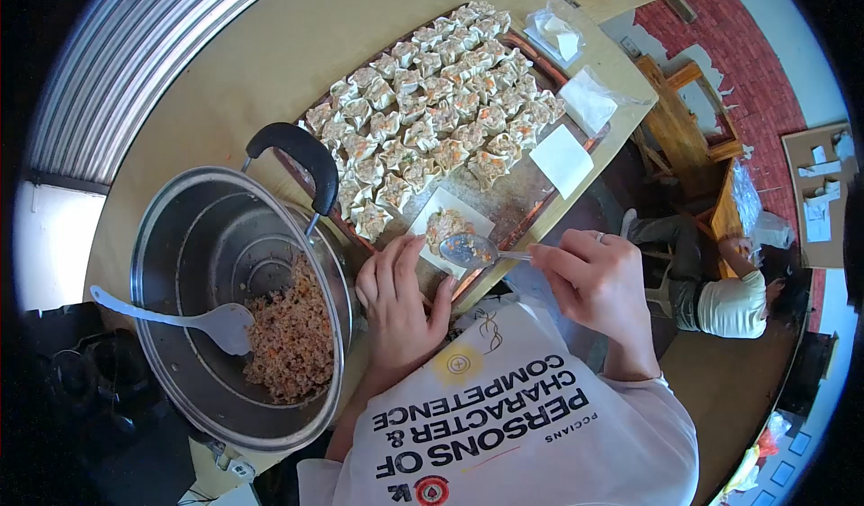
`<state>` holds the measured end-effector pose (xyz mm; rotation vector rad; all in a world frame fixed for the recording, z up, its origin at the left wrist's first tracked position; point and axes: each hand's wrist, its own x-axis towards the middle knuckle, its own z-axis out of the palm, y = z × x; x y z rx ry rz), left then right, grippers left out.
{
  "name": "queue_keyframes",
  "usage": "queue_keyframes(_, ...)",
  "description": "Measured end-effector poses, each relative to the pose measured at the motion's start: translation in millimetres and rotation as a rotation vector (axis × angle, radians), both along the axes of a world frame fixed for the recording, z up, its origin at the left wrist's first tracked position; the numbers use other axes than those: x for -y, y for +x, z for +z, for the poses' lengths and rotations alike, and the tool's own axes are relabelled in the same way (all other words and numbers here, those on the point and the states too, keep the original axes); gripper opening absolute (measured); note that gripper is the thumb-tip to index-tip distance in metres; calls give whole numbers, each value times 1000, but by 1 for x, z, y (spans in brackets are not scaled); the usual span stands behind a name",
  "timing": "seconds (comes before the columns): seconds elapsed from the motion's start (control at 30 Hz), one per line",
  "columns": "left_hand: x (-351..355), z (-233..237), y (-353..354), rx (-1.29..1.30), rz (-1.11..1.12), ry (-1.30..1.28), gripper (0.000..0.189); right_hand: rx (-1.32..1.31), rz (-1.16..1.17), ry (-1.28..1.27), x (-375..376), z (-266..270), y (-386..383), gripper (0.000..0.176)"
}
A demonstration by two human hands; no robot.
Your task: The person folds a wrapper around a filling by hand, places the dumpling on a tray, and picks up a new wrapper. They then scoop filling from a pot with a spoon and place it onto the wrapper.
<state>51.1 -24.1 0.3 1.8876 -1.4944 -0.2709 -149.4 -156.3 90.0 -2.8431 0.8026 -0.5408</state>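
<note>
My right hand (594, 281) grips the handle of a metal spoon (469, 250), whose bowl rests over a mound of meat filling (445, 227). The filling sits in the middle of a square white wrapper (475, 219) at the near edge of the tray. At the wrapper's left edge is my left hand (400, 299), fingers stretched out and thumb apart, fingertips touching it. Rows of filled, pleated dumplings (432, 101) cover much of the metal tray (517, 195). A stack of square wrappers (562, 159) lies on the tray's right side.
Left of my hands stands a large metal pot (193, 236) with a black handle, holding ground filling (292, 339) and a white plastic ladle (216, 326). Wrappers in plastic packaging (587, 101) lie at the table's right edge. Another person (729, 303) sits at the far right.
</note>
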Motion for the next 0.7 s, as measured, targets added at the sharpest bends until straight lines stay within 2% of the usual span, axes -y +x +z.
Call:
queue_keyframes(0.2,1,-1,0,-5,-2,-13,60,47,-58,39,10,6,-10,20)
queue_keyframes(0.27,1,-2,0,-14,-2,-11,61,45,-158,50,14,3,-10,14)
queue_keyframes(0.5,1,0,0,-17,4,-6,61,23,-129,86,9,-16,-6,13)
queue_keyframes(0.7,1,-2,0,-13,3,-8,61,34,-115,-70,8,-10,-5,20)
